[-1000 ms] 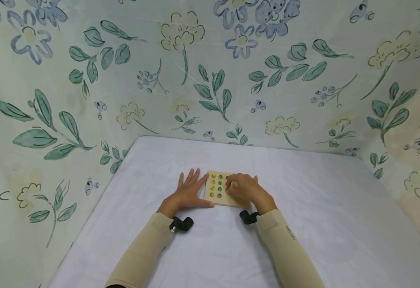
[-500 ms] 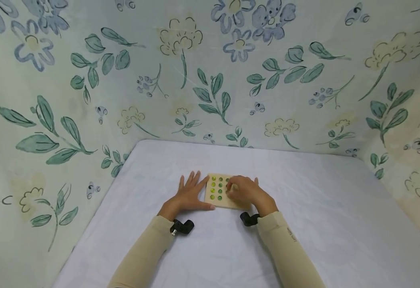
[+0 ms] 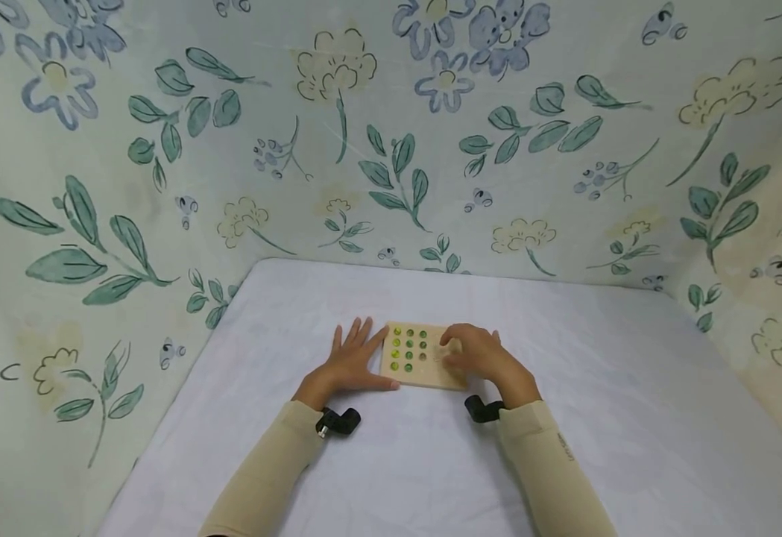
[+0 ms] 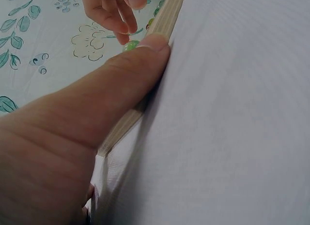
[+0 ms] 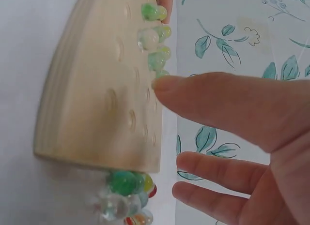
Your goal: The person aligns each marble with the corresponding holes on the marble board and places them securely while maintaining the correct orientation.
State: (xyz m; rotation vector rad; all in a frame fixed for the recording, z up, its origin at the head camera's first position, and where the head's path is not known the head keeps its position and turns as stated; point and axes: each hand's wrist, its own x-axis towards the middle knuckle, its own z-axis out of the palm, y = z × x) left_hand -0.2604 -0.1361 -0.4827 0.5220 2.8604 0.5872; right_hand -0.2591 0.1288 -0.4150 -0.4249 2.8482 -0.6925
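Observation:
A pale wooden board (image 3: 433, 378) with rows of round hollows lies on the white cloth. Yellow-green and green glass marbles (image 3: 410, 344) fill its left columns; a clear marble (image 5: 148, 39) sits beside green ones in the right wrist view. My left hand (image 3: 349, 367) lies spread at the board's left end, its thumb (image 4: 140, 60) against the near edge. Over the right part hovers my right hand (image 3: 484, 358), thumb and index finger apart, nothing visible between them. Its thumb tip (image 5: 167, 84) is close over bare hollows. The hand hides the board's right end in the head view.
Loose green, clear and reddish marbles (image 5: 123, 182) lie just past the board's right end, hidden by my right hand in the head view. White cloth (image 3: 565, 358) covers the table; a floral curtain (image 3: 391, 164) hangs behind it.
My right hand has moved right from the third column, and its thumb and index finger have spread apart. Marbles in that column now show. My left hand stays in place.

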